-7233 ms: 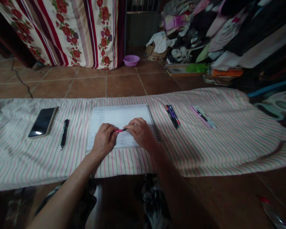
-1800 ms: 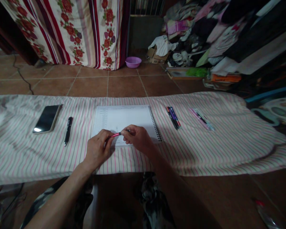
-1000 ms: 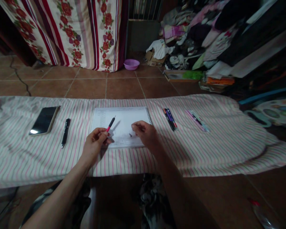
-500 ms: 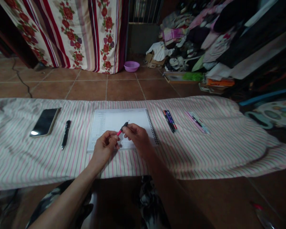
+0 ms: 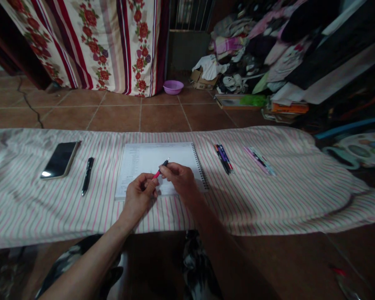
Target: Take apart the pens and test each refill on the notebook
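Observation:
A red pen (image 5: pixel 156 173) with a dark grip and a thin tip is held between both hands, its tip pointing up and to the right. My left hand (image 5: pixel 141 188) pinches the red barrel at the lower end. Around the dark part near the tip close the fingers of my right hand (image 5: pixel 178 175). Beneath the hands lies a spiral notebook (image 5: pixel 165 152), open at a page with printing along its left side and its wire binding on the right. My fingers partly hide the pen and the lower page.
On the striped cloth (image 5: pixel 268 200) a phone (image 5: pixel 59 160) and a black pen (image 5: pixel 87 176) lie to the left. Several pens (image 5: pixel 224 159) and a second group of pens (image 5: pixel 260 161) lie right of the notebook. Beyond are a purple basin (image 5: pixel 173 87) and heaped clothes (image 5: pixel 228 43).
Both hands stay over the notebook with the pen between them. My fingers have shifted only slightly on it, and the whole view has moved a little.

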`<state>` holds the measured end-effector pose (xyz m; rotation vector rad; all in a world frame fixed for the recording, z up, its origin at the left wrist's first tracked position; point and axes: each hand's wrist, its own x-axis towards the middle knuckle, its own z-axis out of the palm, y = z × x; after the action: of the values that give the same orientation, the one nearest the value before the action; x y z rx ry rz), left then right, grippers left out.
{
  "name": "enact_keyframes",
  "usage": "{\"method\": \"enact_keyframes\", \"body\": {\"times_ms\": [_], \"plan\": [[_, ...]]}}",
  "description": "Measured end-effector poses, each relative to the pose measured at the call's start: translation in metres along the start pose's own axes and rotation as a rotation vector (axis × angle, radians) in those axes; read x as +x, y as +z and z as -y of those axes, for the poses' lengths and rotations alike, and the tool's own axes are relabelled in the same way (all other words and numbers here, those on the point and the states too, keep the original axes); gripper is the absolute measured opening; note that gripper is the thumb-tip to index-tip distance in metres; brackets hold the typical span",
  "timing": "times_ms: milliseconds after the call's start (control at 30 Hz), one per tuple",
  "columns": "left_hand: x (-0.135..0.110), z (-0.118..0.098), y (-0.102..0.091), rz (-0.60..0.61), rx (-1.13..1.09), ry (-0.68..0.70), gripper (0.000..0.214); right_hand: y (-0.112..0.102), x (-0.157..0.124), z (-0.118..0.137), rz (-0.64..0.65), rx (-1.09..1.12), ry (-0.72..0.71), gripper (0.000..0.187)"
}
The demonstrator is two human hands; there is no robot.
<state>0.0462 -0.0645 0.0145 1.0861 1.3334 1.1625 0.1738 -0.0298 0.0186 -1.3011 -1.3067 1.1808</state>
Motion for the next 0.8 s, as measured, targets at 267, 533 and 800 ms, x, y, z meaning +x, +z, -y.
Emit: {"method": "enact_keyframes", "body": {"times_ms": [267, 533, 800], "plan": [[0.000, 0.005, -0.002, 0.012, -0.056, -0.013, 0.016, 0.002, 0.001, -0.002, 0.053, 0.027, -0.014, 0.020], [-0.003, 0.007, -0.003, -0.054, 0.190, 0.110, 0.014, 0.007, 0.001, -0.005, 0.033, -0.017, -0.064, 0.022], [-0.004, 0.003, -0.005, -0.118, 0.363, 0.194, 0.016, 0.014, 0.001, -0.010, -0.032, -0.012, -0.052, 0.024]]}}
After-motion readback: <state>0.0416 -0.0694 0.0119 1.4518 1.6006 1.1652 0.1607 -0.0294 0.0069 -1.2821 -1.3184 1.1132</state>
